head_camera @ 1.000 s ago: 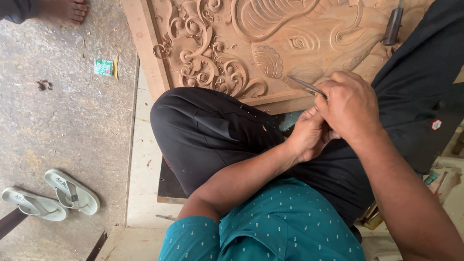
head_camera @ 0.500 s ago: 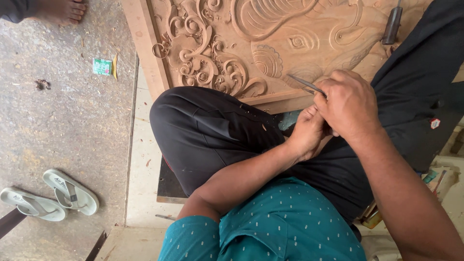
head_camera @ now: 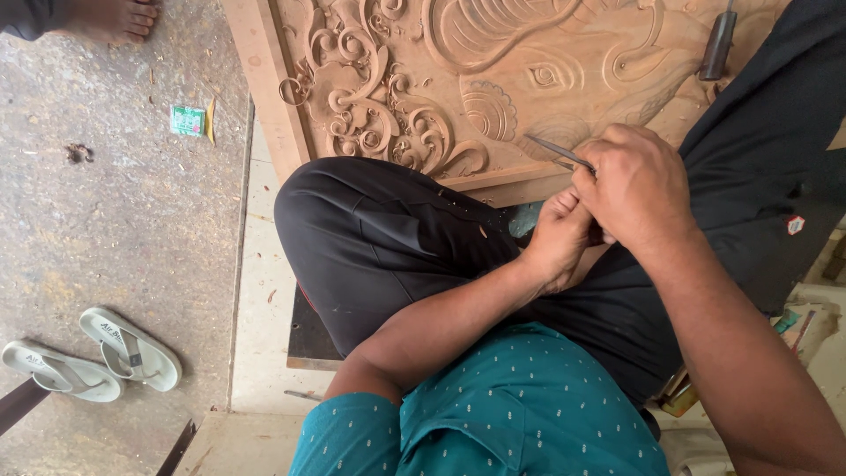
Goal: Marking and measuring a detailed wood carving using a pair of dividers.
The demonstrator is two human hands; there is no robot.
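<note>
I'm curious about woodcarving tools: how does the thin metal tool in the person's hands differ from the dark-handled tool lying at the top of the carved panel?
The thin metal tool is slim, bare grey metal; the dark-handled tool is thicker and dark.
The thin one is gripped by the right hand, with the left hand against it; the dark one lies untouched.
Both lie over the carved wooden panel.

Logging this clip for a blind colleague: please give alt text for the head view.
Seated cross-legged, a person's right hand holds a thin metal carving tool against a carved wooden panel, left hand beside it. Pale flip-flops lie on the concrete floor.
</note>
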